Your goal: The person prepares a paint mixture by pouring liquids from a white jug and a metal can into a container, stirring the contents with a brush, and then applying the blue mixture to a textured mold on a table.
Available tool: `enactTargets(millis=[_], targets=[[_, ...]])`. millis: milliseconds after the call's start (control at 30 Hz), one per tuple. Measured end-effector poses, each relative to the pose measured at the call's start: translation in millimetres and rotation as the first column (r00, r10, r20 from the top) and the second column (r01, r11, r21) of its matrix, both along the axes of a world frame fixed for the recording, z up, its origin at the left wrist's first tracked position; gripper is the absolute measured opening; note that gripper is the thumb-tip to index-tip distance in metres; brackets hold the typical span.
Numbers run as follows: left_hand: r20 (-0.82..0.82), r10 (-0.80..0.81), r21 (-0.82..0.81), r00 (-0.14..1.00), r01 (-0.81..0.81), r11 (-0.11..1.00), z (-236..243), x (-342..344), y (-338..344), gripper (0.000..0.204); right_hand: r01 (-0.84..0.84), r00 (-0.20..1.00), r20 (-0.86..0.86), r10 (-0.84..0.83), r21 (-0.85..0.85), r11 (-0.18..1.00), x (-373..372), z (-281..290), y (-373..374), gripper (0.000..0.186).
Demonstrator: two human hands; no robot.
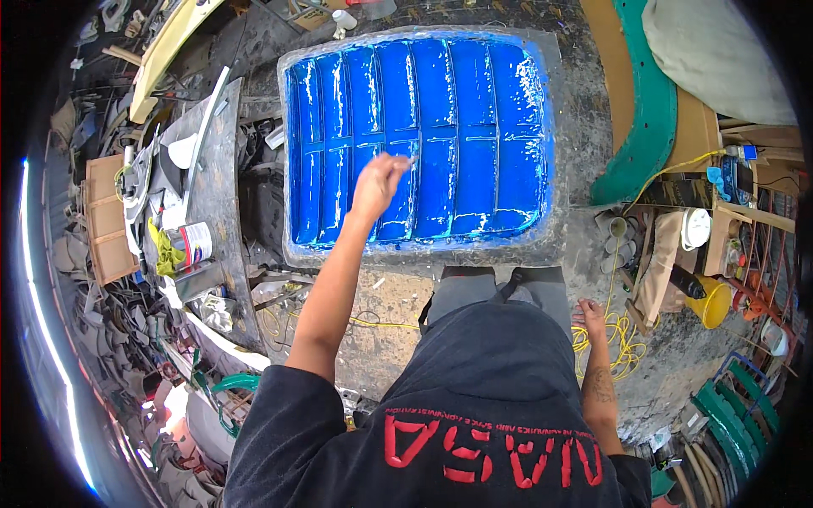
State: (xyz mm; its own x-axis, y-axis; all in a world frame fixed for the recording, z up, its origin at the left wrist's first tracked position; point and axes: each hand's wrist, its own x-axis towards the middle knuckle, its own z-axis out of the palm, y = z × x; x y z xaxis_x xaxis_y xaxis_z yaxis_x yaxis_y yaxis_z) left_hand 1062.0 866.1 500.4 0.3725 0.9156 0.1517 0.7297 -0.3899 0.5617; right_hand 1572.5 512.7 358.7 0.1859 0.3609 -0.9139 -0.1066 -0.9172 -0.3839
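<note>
A large shallow panel or mould point(434, 182), glossy wet blue with raised ribs and a grey rim, lies in front of me. My left hand point(378, 186) reaches over its middle, near the central cross rib. Its fingers are drawn together in a pinch; a small pale thing may stick out at the fingertips, too blurred to name. My right hand point(590, 317) hangs low at my right side, away from the panel. Its fingers are loosely bent and apart, with nothing visible in them.
At left, a white tub point(196, 243) stands by a yellow-green cloth point(166, 251). A curved green part point(648, 127) leans at the far right. A yellow cord point(625, 343) coils on the floor near a yellow bucket point(713, 302). Scraps point(93, 347) pile up at left.
</note>
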Motion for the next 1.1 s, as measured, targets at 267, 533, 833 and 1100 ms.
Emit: enactTargets(millis=[267,533,833,1100], targets=[[-0.241,-0.269,-0.315,0.933,0.187,0.930,54,10,-67,0.016,0.015,1.000,-0.010,-0.015,-0.014,1.000,0,-17,6,0.048],[-0.122,-0.163,-0.441,0.979,0.093,0.892,14,9,41,0.024,0.042,0.999,0.000,-0.042,0.007,0.999,7,-15,20,0.040],[-0.353,-0.196,-0.074,0.915,0.181,0.981,19,30,33,0.023,0.064,0.998,0.025,-0.064,-0.001,0.998,22,-16,-1,0.043],[-0.371,-0.316,-0.348,0.873,0.185,0.919,52,5,-89,0.026,0.003,0.999,-0.042,-0.003,0.004,1.000,16,-38,9,0.045]])
